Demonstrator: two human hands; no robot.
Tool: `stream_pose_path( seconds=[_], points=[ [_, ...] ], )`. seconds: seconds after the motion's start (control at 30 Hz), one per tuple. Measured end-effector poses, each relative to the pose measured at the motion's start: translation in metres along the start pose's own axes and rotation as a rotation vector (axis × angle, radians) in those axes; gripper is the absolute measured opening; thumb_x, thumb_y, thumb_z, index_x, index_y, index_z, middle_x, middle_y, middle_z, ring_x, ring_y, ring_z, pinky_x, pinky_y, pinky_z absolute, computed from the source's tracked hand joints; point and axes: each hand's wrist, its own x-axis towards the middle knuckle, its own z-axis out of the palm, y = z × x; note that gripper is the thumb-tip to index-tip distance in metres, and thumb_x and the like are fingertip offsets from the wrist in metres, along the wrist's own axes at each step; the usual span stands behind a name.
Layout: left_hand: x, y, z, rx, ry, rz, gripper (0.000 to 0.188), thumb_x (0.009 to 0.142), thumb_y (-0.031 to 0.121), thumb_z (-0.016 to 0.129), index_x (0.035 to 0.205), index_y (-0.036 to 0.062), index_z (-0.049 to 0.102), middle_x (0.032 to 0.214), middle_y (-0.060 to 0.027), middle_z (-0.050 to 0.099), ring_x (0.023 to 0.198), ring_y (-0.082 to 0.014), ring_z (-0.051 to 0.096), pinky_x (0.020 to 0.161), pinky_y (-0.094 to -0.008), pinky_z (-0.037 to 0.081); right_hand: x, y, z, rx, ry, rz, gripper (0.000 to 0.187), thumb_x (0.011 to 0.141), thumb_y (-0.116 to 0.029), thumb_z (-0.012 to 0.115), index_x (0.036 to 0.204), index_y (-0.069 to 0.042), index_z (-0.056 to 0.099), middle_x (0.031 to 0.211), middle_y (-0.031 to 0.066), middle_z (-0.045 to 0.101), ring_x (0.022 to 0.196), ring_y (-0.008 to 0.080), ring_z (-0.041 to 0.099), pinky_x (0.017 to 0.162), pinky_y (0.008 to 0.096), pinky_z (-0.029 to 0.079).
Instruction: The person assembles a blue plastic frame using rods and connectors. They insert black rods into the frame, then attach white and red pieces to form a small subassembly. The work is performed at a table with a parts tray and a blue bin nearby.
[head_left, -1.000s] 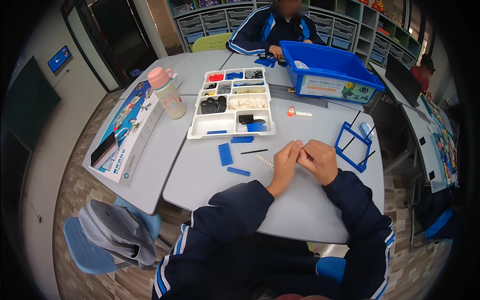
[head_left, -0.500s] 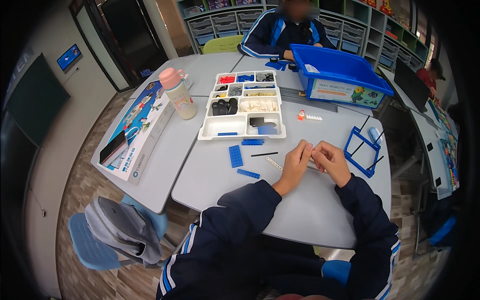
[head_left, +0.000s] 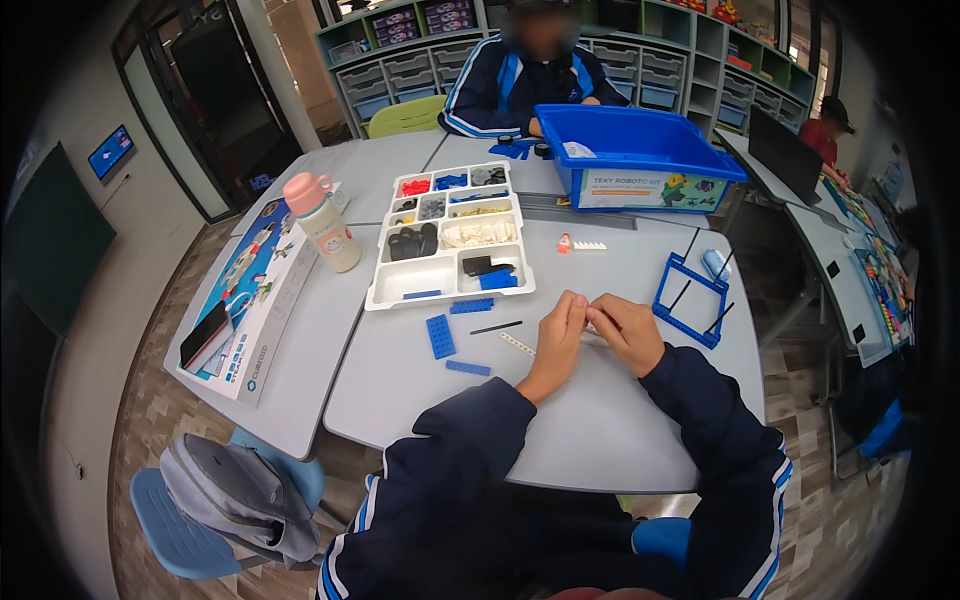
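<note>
My left hand [head_left: 558,345] and my right hand [head_left: 630,335] meet over the grey table [head_left: 450,410], fingers pinched together. A pale, thin piece shows partly beneath the right fingers; its kind is hidden. Beside the left wrist lies a white holed beam [head_left: 517,343], with a thin black axle [head_left: 496,327] just beyond. Farther left are a blue plate [head_left: 440,337] and two blue bricks, the nearer one [head_left: 468,369] and the farther one [head_left: 472,306]. Right of my hands rests a blue rectangular frame [head_left: 688,328] with black axles sticking up from it.
A white sorting tray [head_left: 375,292] of small parts lies ahead. A blue bin [head_left: 650,140] stands beyond, near a seated person [head_left: 520,85]. To the left are a bottle [head_left: 330,235], a flat box [head_left: 240,335] and a phone [head_left: 205,335]. A small red-and-white figure [head_left: 564,243] lies ahead.
The whole view has shifted, so the table and tray appear farther left and slightly lower. Both hands remain together, their fingers slightly repositioned; the parts on the table lie as before.
</note>
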Motion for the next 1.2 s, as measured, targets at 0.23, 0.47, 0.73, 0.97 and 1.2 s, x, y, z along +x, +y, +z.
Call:
stream_pose_path(
  seconds=[0.23,0.47,0.73,0.97,1.2],
  points=[
    [-0.005,0.009,0.003,0.055,0.023,0.008,0.036,0.108,0.029,0.042,0.085,0.0022,0.047,0.07,-0.0017,0.045,0.067,-0.0091,0.039,0.061,-0.0273,0.037,-0.002,0.006,0.007,0.814,-0.083,0.529,0.027,0.104,-0.021,0.052,0.084,-0.004,0.055,0.07,-0.0008,0.05,0.055,0.0053,0.04,0.051,0.0221,0.032],
    [-0.006,0.006,0.006,-0.166,0.055,-0.131,0.038,0.106,0.032,0.049,0.084,0.0022,0.053,0.071,0.0017,0.047,0.068,-0.0064,0.039,0.06,-0.0253,0.036,-0.006,0.012,0.018,0.875,-0.053,0.51,0.024,0.104,-0.018,0.048,0.087,-0.003,0.053,0.079,0.0071,0.064,0.056,0.0052,0.046,0.052,0.0223,0.036],
    [-0.004,0.003,0.003,-0.346,-0.047,-0.253,0.037,0.106,0.038,0.047,0.086,0.0076,0.055,0.071,0.0024,0.044,0.063,-0.0073,0.05,0.055,-0.0248,0.042,-0.011,0.008,0.021,0.682,-0.003,0.45,0.023,0.104,-0.014,0.049,0.085,-0.001,0.052,0.072,0.0071,0.063,0.051,0.0061,0.049,0.049,0.023,0.041],
    [-0.004,0.013,0.001,-0.445,-0.154,-0.354,0.038,0.106,0.036,0.048,0.084,0.0054,0.054,0.068,0.0017,0.047,0.061,-0.0062,0.048,0.053,-0.0203,0.038,-0.016,0.01,0.017,0.679,0.026,0.32,0.024,0.103,-0.01,0.049,0.081,0.001,0.05,0.069,0.0093,0.063,0.05,0.0081,0.056,0.05,0.0267,0.051],
    [0.0,0.02,-0.006,0.205,-0.199,0.028,0.024,0.104,0.023,0.051,0.102,-0.0008,0.053,0.084,-0.0114,0.058,0.078,-0.0208,0.063,0.067,-0.031,0.047,-0.012,0.015,0.008,0.425,0.084,0.264,0.023,0.101,-0.013,0.051,0.081,-0.002,0.052,0.063,0.003,0.059,0.05,0.0069,0.053,0.048,0.0224,0.04]
  ],
)
